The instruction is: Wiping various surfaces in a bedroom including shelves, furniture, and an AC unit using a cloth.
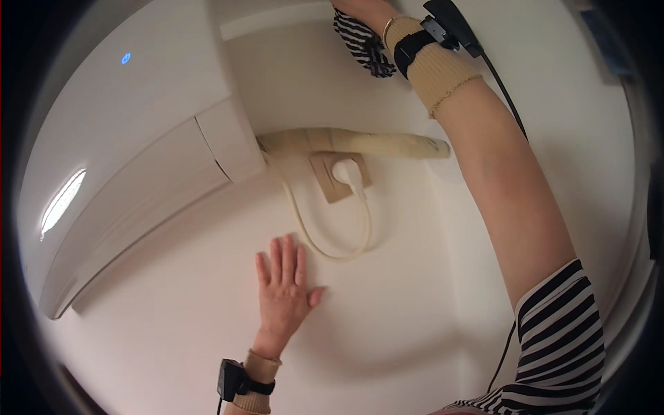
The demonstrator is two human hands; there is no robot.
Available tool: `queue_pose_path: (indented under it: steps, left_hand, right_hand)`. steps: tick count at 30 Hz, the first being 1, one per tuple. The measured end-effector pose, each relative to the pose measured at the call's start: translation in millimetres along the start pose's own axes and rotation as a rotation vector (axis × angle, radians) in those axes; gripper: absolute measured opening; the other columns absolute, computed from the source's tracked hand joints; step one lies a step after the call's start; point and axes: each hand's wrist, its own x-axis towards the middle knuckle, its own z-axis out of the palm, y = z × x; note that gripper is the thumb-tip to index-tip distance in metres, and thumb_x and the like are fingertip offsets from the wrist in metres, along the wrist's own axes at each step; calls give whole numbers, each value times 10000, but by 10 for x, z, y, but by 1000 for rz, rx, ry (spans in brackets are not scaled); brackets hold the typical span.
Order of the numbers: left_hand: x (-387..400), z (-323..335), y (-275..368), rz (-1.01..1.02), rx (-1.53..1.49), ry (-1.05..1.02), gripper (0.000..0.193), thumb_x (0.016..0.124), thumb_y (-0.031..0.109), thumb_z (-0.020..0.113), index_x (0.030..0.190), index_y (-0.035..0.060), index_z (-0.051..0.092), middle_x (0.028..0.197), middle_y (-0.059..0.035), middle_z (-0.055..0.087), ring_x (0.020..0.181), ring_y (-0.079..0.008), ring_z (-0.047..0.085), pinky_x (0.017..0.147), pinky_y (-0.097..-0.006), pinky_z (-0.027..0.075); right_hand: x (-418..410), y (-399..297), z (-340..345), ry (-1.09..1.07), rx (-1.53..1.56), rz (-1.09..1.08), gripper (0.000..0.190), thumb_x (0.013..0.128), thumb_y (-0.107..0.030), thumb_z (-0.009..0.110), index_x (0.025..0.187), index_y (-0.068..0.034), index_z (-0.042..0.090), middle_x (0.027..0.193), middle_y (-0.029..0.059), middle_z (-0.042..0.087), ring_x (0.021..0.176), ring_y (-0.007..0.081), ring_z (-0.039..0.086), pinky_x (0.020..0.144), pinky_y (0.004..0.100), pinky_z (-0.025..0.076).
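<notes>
My left hand (pixel 284 293) lies flat against the pale wall, fingers spread and nothing in it, below a hanging loop of white power cord (pixel 295 207). My right hand (pixel 365 11) is at the top edge, partly cut off by the picture's rim, and grips a black-and-white striped cloth (pixel 360 44) that hangs down beside the wrist. The cloth is near the wall above a wrapped air conditioner pipe (pixel 358 142). Tan ribbed cuffs with black strapped devices sit on both wrists.
A white wall-mounted air conditioner (pixel 155 119) with a lit blue power symbol fills the upper left. Under the pipe, a white plug (pixel 345 171) sits in a beige wall socket (pixel 327 181). The wall's corner runs down right of the socket. A black cable trails along my right arm.
</notes>
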Motion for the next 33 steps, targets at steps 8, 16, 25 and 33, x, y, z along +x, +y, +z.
queue_pose_path:
  steps: [8, 16, 25, 33]
  left_hand:
    - [-3, -39, 27, -21, 5, -30, 879, 840, 511, 562, 1443, -33, 226, 1524, -258, 191, 1411, -446, 174, 1121, -619, 104]
    - [-33, -90, 31, -44, 20, -23, 892, 826, 506, 573, 1442, -43, 235, 1526, -259, 186, 1421, -438, 150, 1133, -601, 83]
    - [98, -174, 142, -68, -17, -46, 849, 837, 505, 561, 1427, -43, 293, 1529, -244, 200, 1425, -421, 153, 1136, -583, 90]
    - [177, -53, 45, -100, -6, 27, 836, 850, 493, 562, 1447, -19, 279, 1540, -213, 200, 1432, -392, 159, 1145, -555, 108]
  right_hand:
    - [-322, -46, 455, 104, -331, 0, 242, 924, -131, 526, 1054, 32, 648, 1057, 211, 650, 966, 345, 632, 822, 408, 524]
    - [-457, -346, -61, -712, -185, -39, 261, 916, -129, 527, 964, 98, 646, 926, 219, 672, 775, 295, 652, 684, 370, 516]
    - [149, -1378, 766, 2, 382, -182, 301, 900, -105, 501, 1131, 72, 576, 1133, 265, 599, 1027, 363, 589, 899, 437, 471]
    - [-856, -1316, 608, -268, 364, -326, 257, 858, -63, 552, 1057, 83, 623, 1094, 266, 619, 1016, 364, 608, 887, 420, 493]
